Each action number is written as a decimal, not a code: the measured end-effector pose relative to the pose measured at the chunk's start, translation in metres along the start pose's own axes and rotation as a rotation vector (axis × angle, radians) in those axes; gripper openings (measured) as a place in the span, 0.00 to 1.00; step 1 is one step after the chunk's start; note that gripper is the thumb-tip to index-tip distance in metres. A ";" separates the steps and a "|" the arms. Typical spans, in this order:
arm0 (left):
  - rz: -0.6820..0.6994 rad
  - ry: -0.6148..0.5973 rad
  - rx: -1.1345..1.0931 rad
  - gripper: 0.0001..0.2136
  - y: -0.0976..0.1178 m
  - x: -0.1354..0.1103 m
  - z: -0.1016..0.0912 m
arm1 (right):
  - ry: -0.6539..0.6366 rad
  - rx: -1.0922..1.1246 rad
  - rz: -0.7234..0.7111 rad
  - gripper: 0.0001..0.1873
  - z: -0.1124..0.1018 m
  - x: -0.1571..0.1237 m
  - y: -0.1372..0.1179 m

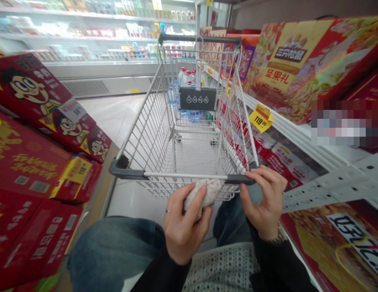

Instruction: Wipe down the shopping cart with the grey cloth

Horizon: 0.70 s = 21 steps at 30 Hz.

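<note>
A wire shopping cart (164,134) stands in front of me in a store aisle, its basket bare. My left hand (184,221) is closed on a crumpled pale cloth (207,192) and presses it against the cart's near rim (182,176). A ring shows on one of its fingers. My right hand (264,200) grips the dark plastic corner at the right end of that rim. My knees in blue jeans are below the cart.
Red gift boxes with a cartoon face (39,101) are stacked on the left. Shelves on the right hold red and gold nut gift boxes (301,61) and a yellow price tag (260,118). A refrigerated display (94,36) runs across the far end of the tiled floor.
</note>
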<state>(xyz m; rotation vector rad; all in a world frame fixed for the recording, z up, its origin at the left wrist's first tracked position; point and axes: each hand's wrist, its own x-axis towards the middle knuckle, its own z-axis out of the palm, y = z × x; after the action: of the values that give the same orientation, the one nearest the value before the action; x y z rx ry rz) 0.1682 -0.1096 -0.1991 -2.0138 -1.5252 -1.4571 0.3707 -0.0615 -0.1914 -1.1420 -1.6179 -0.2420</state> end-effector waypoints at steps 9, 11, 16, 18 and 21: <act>-0.047 0.086 0.024 0.25 -0.020 0.000 -0.015 | -0.013 -0.001 -0.017 0.18 0.000 0.000 0.000; -0.037 0.109 0.037 0.25 -0.022 0.003 -0.018 | -0.008 -0.001 -0.015 0.18 0.000 0.000 0.000; -0.071 0.090 0.053 0.23 -0.027 -0.001 -0.019 | 0.012 -0.010 -0.033 0.17 0.003 0.000 0.000; -0.081 0.099 0.082 0.23 -0.030 -0.002 -0.021 | 0.020 -0.018 -0.035 0.17 0.003 0.000 0.001; -0.082 0.128 0.128 0.23 -0.037 0.001 -0.028 | 0.016 -0.051 -0.060 0.18 0.000 0.001 0.004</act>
<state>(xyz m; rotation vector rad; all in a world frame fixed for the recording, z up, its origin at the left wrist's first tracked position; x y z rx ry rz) 0.1221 -0.1118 -0.1983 -1.7702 -1.6201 -1.4478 0.3740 -0.0589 -0.1916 -1.1277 -1.6416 -0.3322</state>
